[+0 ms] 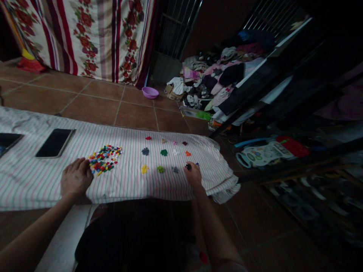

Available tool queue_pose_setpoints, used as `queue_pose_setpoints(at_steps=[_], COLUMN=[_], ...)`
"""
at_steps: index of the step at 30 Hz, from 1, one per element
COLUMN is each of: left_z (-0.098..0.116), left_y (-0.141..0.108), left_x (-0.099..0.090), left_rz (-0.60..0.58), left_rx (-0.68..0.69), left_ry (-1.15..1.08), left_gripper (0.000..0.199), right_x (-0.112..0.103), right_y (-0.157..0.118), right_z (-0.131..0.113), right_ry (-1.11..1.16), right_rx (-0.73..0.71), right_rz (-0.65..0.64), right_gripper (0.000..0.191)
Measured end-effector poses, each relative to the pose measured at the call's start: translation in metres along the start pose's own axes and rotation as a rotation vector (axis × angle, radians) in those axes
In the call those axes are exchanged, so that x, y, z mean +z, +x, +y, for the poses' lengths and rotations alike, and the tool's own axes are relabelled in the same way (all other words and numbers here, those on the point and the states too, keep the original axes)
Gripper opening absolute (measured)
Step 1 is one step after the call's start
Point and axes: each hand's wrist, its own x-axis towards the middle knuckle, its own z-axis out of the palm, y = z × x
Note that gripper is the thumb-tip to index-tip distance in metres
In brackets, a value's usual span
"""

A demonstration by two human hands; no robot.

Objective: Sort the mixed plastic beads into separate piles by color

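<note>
A mixed heap of small coloured pieces [104, 160] lies on the striped cloth [124, 189]. My left hand [76, 176] rests at the heap's left edge, palm down; whether its fingers hold a piece is too small to tell. Further right, small single-colour piles stand in rows: dark grey [145, 151], green [164, 152], white [176, 152], orange [188, 153], yellow [144, 169], lime [160, 169] and grey [175, 169]. Beside the grey pile, my right hand [194, 174] is closed around a small black piece [188, 166].
Behind are red [148, 138], tan [163, 141], pink [174, 142] and dark red [185, 143] pieces. A phone [54, 143] and another dark device [8, 142] lie left. Beyond are a purple basin [150, 92] and piled clothes [210, 75].
</note>
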Motion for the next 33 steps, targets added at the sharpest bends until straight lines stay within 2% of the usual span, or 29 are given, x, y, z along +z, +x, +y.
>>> queue_pose_setpoints(at_steps=[4, 8, 12, 19, 25, 33], left_z=[0.0, -0.001, -0.002, -0.003, -0.003, 0.001], left_y=[0.0, -0.001, -0.001, 0.0, 0.001, 0.001], left_x=[0.0, 0.0, 0.003, 0.007, 0.009, 0.003], left_rz=[0.007, 0.01, 0.007, -0.03, -0.006, -0.005], left_rx=[0.003, 0.012, -0.012, -0.047, -0.04, -0.049], left_ry=[0.004, 0.008, -0.008, 0.013, 0.011, -0.028], left_gripper=[0.038, 0.038, 0.037, 0.037, 0.035, 0.035], right_x=[-0.002, -0.005, -0.008, -0.011, -0.018, -0.016], right_y=[0.005, 0.006, 0.003, 0.007, 0.011, 0.015], right_z=[-0.002, -0.005, -0.005, -0.001, -0.007, -0.008], right_ry=[-0.059, -0.075, -0.041, 0.016, 0.088, 0.018], right_rx=[0.032, 0.022, 0.019, 0.014, -0.071, 0.005], right_rz=[-0.043, -0.078, -0.066, -0.036, 0.045, 0.053], right_gripper=[0.041, 0.031, 0.028, 0.039, 0.039, 0.03])
